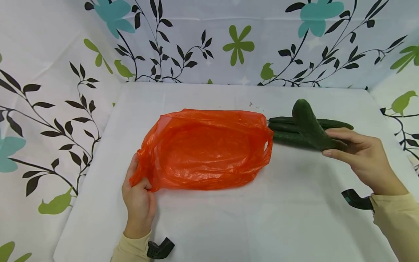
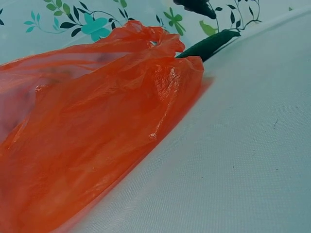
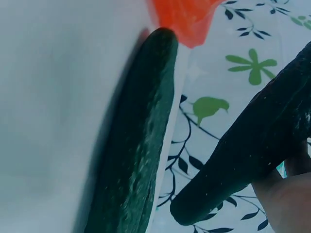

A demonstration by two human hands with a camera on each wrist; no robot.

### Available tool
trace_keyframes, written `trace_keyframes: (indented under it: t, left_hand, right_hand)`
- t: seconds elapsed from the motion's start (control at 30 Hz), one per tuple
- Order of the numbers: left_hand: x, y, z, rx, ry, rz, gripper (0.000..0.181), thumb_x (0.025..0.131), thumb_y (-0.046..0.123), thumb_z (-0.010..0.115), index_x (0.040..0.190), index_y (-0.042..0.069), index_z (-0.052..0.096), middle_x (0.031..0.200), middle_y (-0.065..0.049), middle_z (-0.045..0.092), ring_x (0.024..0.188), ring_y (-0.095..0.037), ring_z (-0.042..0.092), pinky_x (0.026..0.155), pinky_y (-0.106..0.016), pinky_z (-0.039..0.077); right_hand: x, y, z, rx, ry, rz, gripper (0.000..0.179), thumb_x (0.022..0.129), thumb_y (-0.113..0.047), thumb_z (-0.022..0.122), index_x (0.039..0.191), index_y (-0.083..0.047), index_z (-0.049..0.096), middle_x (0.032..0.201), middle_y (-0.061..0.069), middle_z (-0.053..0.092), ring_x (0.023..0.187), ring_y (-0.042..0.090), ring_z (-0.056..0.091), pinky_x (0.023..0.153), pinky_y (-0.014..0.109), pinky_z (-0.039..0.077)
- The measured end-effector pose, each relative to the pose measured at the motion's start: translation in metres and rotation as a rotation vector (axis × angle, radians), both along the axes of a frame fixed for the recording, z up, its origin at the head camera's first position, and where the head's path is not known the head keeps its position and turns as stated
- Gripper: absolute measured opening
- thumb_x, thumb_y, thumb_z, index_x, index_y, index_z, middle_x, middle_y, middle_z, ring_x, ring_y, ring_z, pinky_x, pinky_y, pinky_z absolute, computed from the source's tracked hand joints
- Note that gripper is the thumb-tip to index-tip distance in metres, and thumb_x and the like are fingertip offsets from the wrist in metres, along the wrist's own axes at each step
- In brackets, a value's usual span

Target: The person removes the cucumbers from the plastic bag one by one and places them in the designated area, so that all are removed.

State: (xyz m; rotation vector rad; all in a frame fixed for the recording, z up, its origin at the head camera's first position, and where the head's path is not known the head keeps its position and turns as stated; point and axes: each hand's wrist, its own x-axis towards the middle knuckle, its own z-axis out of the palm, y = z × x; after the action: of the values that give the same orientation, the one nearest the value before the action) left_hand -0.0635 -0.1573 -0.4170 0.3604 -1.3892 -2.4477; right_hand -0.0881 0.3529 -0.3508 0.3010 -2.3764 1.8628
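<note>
A thin orange plastic bag [image 1: 203, 149] lies spread on the white table, with its gathered left end gripped by my left hand [image 1: 139, 203]. To the right, my right hand [image 1: 366, 156] pinches a dark green cucumber [image 1: 307, 120] by its near end, its other end tilted up and away. Below that one, several more cucumbers [image 1: 284, 137] lie side by side, their left ends right at the bag's right edge. The right wrist view shows the held cucumber [image 3: 243, 155] raised beside a lying cucumber [image 3: 136, 141]. My left hand is hidden in the left wrist view.
The white table [image 1: 255, 225] carries all of this. Behind it and at the sides hangs a patterned cloth [image 1: 209, 43] with leaves, birds and flowers. A few dark specks [image 1: 251, 104] mark the tabletop near its back edge. Each wrist wears a black camera [image 1: 160, 248].
</note>
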Motion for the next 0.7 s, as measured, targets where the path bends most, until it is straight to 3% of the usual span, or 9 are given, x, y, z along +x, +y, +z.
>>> trace_keyframes:
  t: [0.17,0.37,0.6,0.7]
  left_hand:
    - [0.0,0.0,-0.001,-0.008,0.006,-0.008,0.077,0.089,-0.021,0.021,0.155,0.013,0.041,0.157,-0.004,0.037,0.136,-0.028,0.036,0.074,-0.02,0.051]
    - [0.0,0.0,-0.001,-0.016,0.003,-0.015,0.076,0.09,-0.02,0.02,0.156,0.013,0.039,0.158,-0.003,0.036,0.132,-0.027,0.036,0.066,-0.019,0.047]
    - [0.0,0.001,-0.001,-0.031,-0.003,-0.016,0.077,0.09,-0.02,0.02,0.156,0.013,0.039,0.158,-0.002,0.036,0.136,-0.027,0.036,0.074,-0.02,0.05]
    - [0.0,0.001,-0.001,-0.027,-0.004,-0.011,0.076,0.09,-0.02,0.02,0.156,0.012,0.039,0.158,-0.003,0.036,0.133,-0.027,0.037,0.07,-0.019,0.049]
  right_hand:
    - [0.001,0.003,-0.005,0.221,0.032,-0.051,0.055,0.073,0.026,0.073,0.126,0.012,0.064,0.127,0.009,0.062,0.118,0.019,0.056,0.089,0.014,0.05]
    - [0.001,0.009,-0.014,0.365,0.09,-0.055,0.055,0.07,0.023,0.078,0.121,0.005,0.07,0.121,0.003,0.066,0.116,0.013,0.056,0.091,0.012,0.045]
    - [0.004,0.021,-0.027,0.487,0.124,-0.052,0.054,0.069,0.016,0.083,0.118,-0.005,0.074,0.118,-0.007,0.066,0.114,0.003,0.054,0.093,0.008,0.038]
    - [0.005,0.027,-0.034,0.548,0.119,-0.046,0.053,0.071,0.012,0.084,0.119,-0.009,0.075,0.12,-0.015,0.064,0.115,-0.003,0.051,0.09,0.005,0.036]
